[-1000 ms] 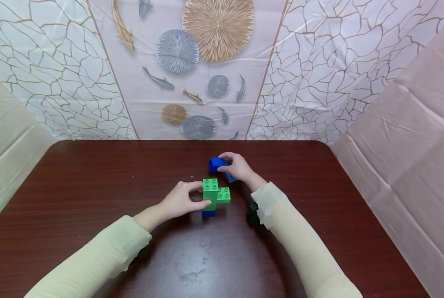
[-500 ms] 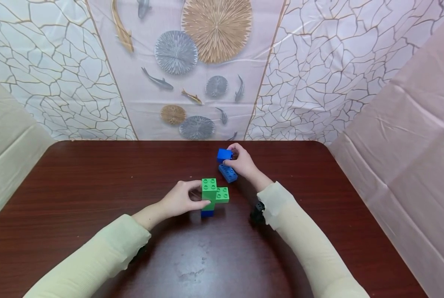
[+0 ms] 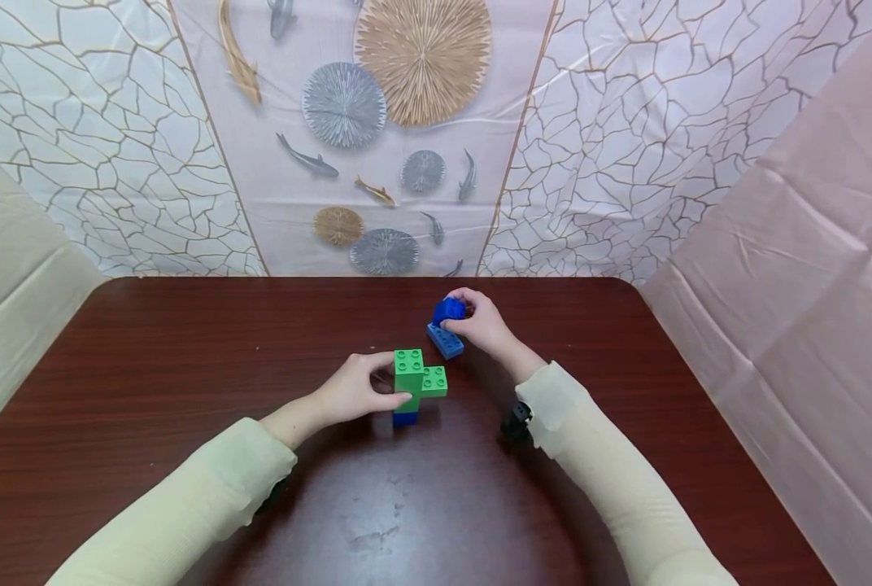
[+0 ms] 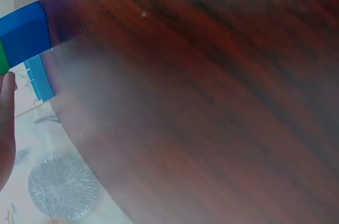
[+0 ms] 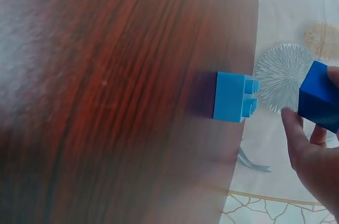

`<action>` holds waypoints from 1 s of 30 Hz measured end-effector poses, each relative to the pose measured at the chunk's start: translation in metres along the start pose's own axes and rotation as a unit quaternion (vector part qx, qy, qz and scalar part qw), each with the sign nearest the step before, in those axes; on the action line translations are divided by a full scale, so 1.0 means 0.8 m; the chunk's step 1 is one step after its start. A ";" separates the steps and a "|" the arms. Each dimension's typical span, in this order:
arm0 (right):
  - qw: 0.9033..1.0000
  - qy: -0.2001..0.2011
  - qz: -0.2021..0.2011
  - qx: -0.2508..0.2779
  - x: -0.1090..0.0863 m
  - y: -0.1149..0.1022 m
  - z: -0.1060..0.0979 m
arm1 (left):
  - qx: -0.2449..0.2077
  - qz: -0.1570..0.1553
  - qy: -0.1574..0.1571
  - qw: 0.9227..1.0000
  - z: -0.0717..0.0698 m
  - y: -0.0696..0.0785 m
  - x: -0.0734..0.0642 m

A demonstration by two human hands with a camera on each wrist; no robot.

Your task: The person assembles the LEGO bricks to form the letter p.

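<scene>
My left hand (image 3: 355,392) grips a green tower of toy building bricks (image 3: 408,381) between thumb and fingers. A dark blue brick (image 3: 405,418) forms its base, and a green brick (image 3: 434,381) with studs on top juts out to the right. Farther back, my right hand (image 3: 483,325) pinches a dark blue brick (image 3: 449,310), held over the far end of a lighter blue brick (image 3: 445,341) that lies on the table. In the right wrist view a gap shows between the held brick (image 5: 319,97) and the lighter blue brick (image 5: 229,97), whose studs point up.
The dark brown wooden table (image 3: 187,366) ends at a straight back edge against a patterned cloth backdrop (image 3: 377,138). Cloth walls (image 3: 795,277) stand at both sides. A small black device (image 3: 516,423) sits at my right wrist.
The dark blue brick in my right hand moved right and back, was turned, then came slightly forward over the lighter blue brick. My left hand keeps its hold on the tower.
</scene>
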State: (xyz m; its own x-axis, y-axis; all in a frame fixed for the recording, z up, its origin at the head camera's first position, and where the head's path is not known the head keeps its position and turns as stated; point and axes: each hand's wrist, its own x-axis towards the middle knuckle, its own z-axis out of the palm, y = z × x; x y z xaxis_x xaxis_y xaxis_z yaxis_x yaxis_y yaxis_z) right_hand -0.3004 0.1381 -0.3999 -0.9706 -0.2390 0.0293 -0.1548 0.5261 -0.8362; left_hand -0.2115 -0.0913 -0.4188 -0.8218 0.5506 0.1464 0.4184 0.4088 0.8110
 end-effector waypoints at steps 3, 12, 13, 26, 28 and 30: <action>1.000 -0.007 -0.006 -0.003 -0.006 -0.001 -0.002 | -0.004 -0.002 -0.009 1.000 -0.001 0.000 0.002; 0.999 -0.024 -0.034 0.004 -0.028 -0.011 -0.013 | -0.033 -0.004 -0.033 0.999 -0.001 0.003 0.005; 0.999 -0.027 -0.034 0.004 -0.031 -0.012 -0.014 | -0.034 -0.004 -0.034 0.999 -0.001 0.004 0.005; 0.996 -0.053 -0.069 0.023 -0.064 -0.027 -0.023 | -0.030 -0.003 -0.038 0.999 -0.002 0.007 0.003; 0.995 -0.059 -0.077 0.022 -0.069 -0.029 -0.023 | -0.018 -0.001 -0.038 0.999 -0.002 0.007 0.003; 0.994 -0.067 -0.082 0.020 -0.074 -0.031 -0.023 | -0.006 0.002 -0.038 0.999 -0.002 0.008 0.003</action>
State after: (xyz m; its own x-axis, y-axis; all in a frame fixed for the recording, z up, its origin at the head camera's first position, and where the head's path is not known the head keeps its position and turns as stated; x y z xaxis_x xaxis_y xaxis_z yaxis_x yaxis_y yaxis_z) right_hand -0.2426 0.1540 -0.3707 -0.8993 -0.4266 0.0961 -0.2985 0.4382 -0.8479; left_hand -0.2116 -0.0886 -0.4122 -0.7878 0.6065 0.1070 0.4175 0.3981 0.8168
